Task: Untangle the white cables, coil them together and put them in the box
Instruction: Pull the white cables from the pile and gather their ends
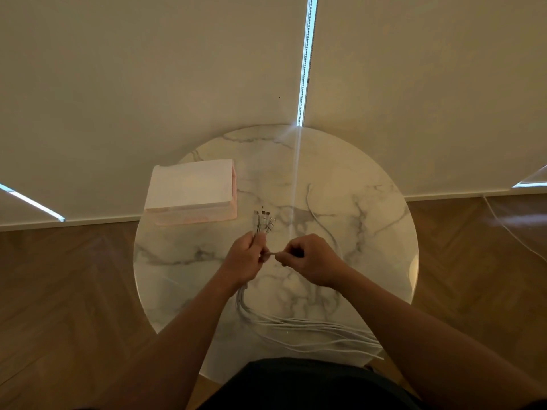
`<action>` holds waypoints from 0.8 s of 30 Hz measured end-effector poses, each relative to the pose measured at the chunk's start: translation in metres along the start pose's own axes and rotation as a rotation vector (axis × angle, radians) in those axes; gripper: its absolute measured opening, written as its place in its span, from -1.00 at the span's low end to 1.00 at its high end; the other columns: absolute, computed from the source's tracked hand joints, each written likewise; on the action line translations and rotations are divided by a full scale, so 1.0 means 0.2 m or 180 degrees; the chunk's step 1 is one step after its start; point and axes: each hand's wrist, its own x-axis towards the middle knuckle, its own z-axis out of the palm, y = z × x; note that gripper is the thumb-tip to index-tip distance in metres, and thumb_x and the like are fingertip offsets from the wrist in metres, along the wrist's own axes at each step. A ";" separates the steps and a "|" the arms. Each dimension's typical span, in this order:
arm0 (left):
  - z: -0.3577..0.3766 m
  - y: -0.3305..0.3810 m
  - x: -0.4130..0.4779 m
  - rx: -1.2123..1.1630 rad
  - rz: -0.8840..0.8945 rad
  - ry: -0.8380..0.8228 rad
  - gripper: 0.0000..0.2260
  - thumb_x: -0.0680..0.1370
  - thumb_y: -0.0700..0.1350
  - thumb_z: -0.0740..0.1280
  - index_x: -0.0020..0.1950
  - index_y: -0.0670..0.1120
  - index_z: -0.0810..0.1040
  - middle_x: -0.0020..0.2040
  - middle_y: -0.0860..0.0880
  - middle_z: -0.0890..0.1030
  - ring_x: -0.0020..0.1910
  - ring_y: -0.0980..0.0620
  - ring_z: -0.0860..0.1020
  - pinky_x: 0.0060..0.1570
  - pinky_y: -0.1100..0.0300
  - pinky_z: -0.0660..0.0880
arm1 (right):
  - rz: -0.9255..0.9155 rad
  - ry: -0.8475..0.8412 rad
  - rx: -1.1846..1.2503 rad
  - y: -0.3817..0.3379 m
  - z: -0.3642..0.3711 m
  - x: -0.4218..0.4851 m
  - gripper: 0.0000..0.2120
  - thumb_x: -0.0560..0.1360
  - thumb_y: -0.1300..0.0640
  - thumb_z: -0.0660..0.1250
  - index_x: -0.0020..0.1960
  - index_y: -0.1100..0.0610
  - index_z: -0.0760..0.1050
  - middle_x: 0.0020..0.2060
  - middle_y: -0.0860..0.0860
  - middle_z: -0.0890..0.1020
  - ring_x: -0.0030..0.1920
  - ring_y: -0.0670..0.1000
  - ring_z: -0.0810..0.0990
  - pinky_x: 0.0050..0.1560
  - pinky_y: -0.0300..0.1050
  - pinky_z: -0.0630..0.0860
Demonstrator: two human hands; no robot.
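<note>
Several white cables (310,331) lie as a bundle across the near part of the round marble table (370,232). My left hand (244,260) grips the bundle near its plug ends (264,221), which stick up and fan out above my fist. My right hand (310,258) pinches one cable end just right of the left hand. One loose cable (318,213) curves away behind my right hand toward the far side of the table. The pink box (191,192) stands at the table's left rear, with its pale lid on top.
The table stands on a herringbone wood floor (68,291) against cream blinds (177,69). A thin clear cord (509,229) hangs at the far right. My dark clothing (296,386) touches the table's near edge.
</note>
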 end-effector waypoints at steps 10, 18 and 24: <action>-0.41 -0.12 0.19 -0.2054 -0.0286 0.1208 -0.70 0.64 -0.18 0.11 -0.30 -0.04 0.27 -0.53 0.06 0.23 -0.67 0.17 0.13 -0.63 0.43 0.05 | 0.0563 -0.1474 -0.0643 0.35 -0.08 -0.14 -0.63 0.64 -0.02 0.19 -0.23 0.13 0.58 -0.43 -0.02 0.60 -0.42 -0.08 0.57 -0.19 -0.17 0.54; -0.51 -0.15 0.22 -0.2285 -0.0355 0.1486 -0.72 0.61 -0.21 0.08 -0.30 -0.02 0.23 -0.53 0.06 0.20 -0.65 0.15 0.12 -0.65 0.37 0.02 | 0.0484 -0.0869 -0.0988 0.46 -0.11 -0.11 -0.63 0.61 -0.10 0.20 -0.29 0.02 0.54 -0.36 -0.03 0.59 -0.30 -0.02 0.57 -0.16 -0.08 0.49; -0.66 -0.21 0.24 -0.2392 -0.0499 0.1819 -0.72 0.61 -0.20 0.01 -0.29 0.01 0.19 -0.37 0.02 0.13 -0.66 0.16 0.12 -0.67 0.39 0.03 | 0.0974 -0.0713 -0.1527 0.62 -0.21 -0.23 -0.49 0.59 -0.26 0.11 -0.34 0.05 0.48 -0.35 0.00 0.62 -0.28 0.00 0.59 -0.11 0.01 0.52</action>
